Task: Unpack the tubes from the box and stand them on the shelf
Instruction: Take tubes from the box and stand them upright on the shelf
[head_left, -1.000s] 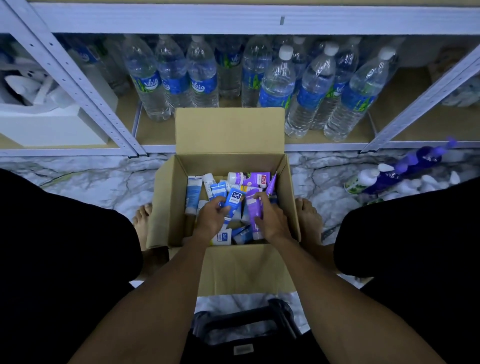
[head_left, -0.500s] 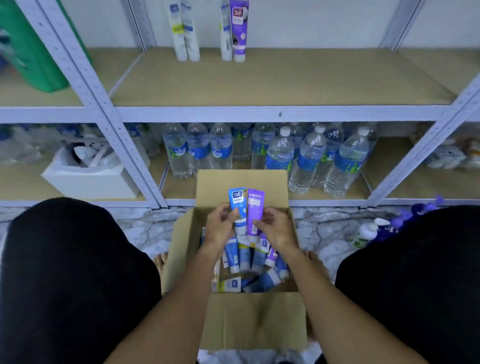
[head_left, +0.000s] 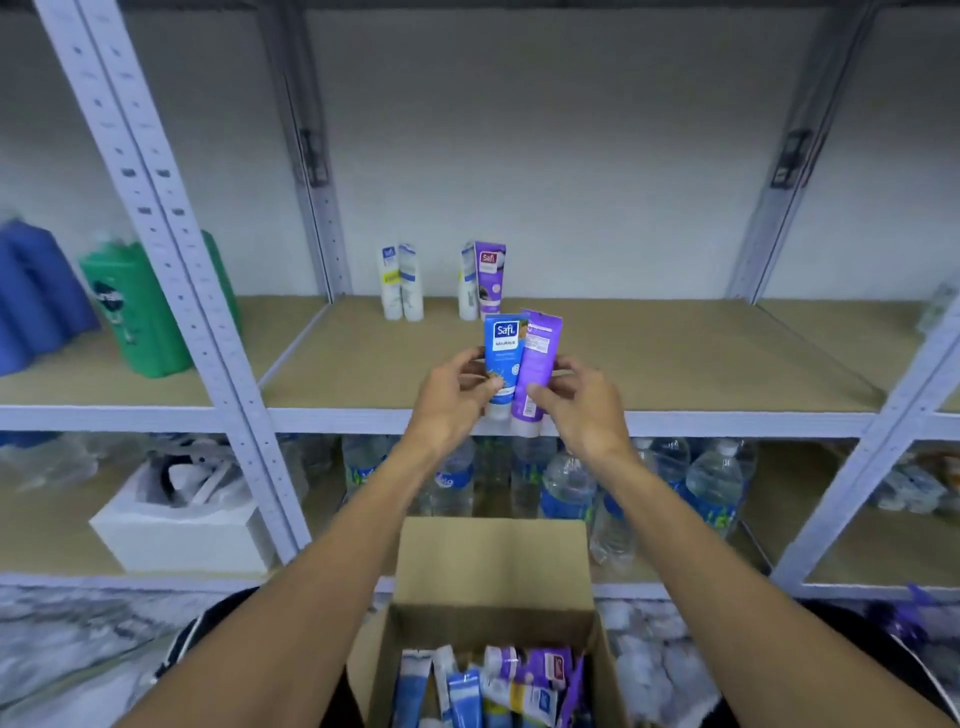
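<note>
Tubes (head_left: 506, 353) between left hand (head_left: 451, 401), right hand (head_left: 577, 406)

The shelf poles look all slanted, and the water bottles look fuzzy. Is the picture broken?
No. In the head view the wide lens splays the shelf poles outward near the edges; in the head view the water bottles and green bottle are blurred, while the blue tube in the left hand and the purple tube in the right hand look sharper, the blue label readable.

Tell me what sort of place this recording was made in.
Likely a stockroom or shop storage area: slotted metal shelving, rows of water bottles stocked on it, and an open cardboard box of tubes.
</note>
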